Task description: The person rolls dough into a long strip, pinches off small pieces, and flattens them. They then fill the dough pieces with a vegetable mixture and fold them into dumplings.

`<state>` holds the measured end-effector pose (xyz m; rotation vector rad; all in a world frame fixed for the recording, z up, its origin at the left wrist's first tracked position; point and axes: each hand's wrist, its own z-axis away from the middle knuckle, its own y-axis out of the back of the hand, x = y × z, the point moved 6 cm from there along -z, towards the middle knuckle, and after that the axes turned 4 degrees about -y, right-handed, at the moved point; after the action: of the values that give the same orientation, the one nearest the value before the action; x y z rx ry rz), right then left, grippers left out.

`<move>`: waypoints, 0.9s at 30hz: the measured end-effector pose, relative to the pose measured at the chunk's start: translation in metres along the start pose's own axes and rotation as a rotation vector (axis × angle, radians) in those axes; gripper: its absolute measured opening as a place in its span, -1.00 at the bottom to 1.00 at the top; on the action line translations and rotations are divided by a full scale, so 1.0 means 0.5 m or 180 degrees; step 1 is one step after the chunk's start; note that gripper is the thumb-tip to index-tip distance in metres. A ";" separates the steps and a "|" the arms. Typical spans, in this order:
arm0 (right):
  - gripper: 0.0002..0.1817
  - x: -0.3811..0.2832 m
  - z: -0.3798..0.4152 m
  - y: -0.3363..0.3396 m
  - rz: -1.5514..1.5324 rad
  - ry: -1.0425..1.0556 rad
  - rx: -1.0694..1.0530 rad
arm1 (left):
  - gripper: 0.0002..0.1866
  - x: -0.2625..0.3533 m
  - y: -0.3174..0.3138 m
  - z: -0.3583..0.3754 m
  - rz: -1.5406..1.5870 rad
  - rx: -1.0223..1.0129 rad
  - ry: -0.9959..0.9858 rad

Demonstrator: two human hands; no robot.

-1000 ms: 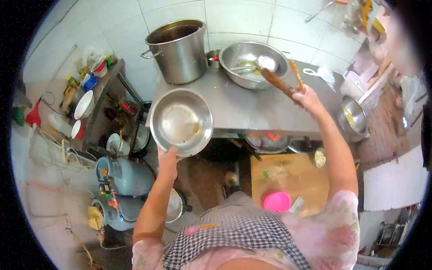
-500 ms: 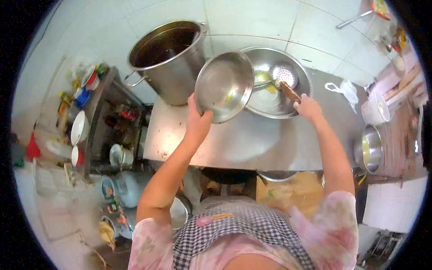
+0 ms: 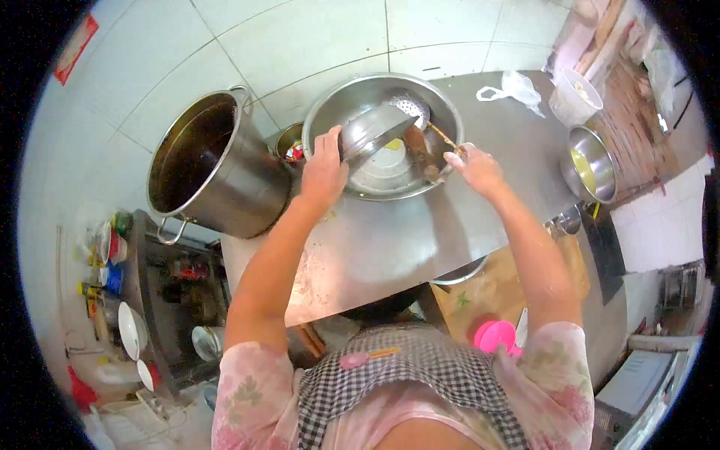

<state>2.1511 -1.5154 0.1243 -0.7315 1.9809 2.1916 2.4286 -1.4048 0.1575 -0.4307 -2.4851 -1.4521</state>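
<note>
My left hand (image 3: 324, 169) grips the rim of a metal bowl (image 3: 373, 133). That bowl is steeply tilted on its side above a wide steel basin (image 3: 330, 97). In the basin lies a perforated skimmer (image 3: 409, 107); its brown wooden handle (image 3: 417, 150) leans toward the near rim. Fingers of my right hand (image 3: 477, 169) pinch a thin brown stick (image 3: 442, 135) that slants into the basin at its right side. A yellowish bit (image 3: 393, 144) shows on the basin floor, partly hidden by the bowl.
A tall stockpot (image 3: 247, 176) with dark liquid stands left, a small tin (image 3: 289, 141) behind it. On the right are a plastic bag (image 3: 514, 91), a white tub (image 3: 574, 101) and a steel bowl (image 3: 600, 161). Below sit a wooden board (image 3: 457, 300) and a pink container (image 3: 491, 335).
The bowl in my left hand has tipped over the basin. My right hand has let go of the skimmer's wooden handle and now has a thin stick. The view has turned to the right.
</note>
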 end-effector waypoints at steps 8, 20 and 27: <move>-0.52 0.076 0.114 -0.009 -0.0938 -0.0487 0.0039 | -0.41 -0.098 -0.070 -0.052 -0.0470 -0.0575 -0.0026; -0.70 0.152 0.378 -0.072 -0.1134 -0.1032 0.0005 | -0.43 -0.051 -0.166 -0.122 -0.0866 -0.0884 -0.0422; -0.74 0.194 0.458 -0.120 -0.1224 -0.1565 -0.0191 | -0.31 -0.067 -0.218 -0.131 -0.1164 -0.1150 -0.0656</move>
<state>2.0242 -1.3103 0.0391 -0.4670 1.4100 1.9647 2.4233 -1.5173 0.0896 -0.1979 -2.5559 -2.1158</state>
